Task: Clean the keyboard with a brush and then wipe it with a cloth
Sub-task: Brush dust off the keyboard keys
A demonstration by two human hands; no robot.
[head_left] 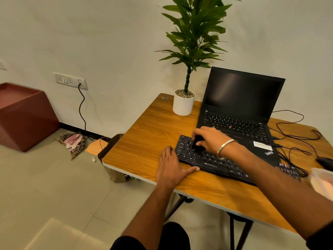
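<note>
A black external keyboard (212, 164) lies on the wooden table (144, 141), in front of an open laptop. My right hand (210, 138) grips a small black brush (198, 144) and holds it down on the keys at the keyboard's left end. My left hand (171, 166) rests flat on the table with straight fingers, its thumb along the keyboard's front edge and its fingertips at the left corner. A pale cloth (322, 183) lies blurred at the right edge of the view.
The black laptop (239, 109) stands open behind the keyboard, with a potted plant (183, 103) to its left. Cables (295, 141) and a dark mouse (326, 164) lie on the table's right side. A bag (111, 147) sits on the floor by the table's left edge.
</note>
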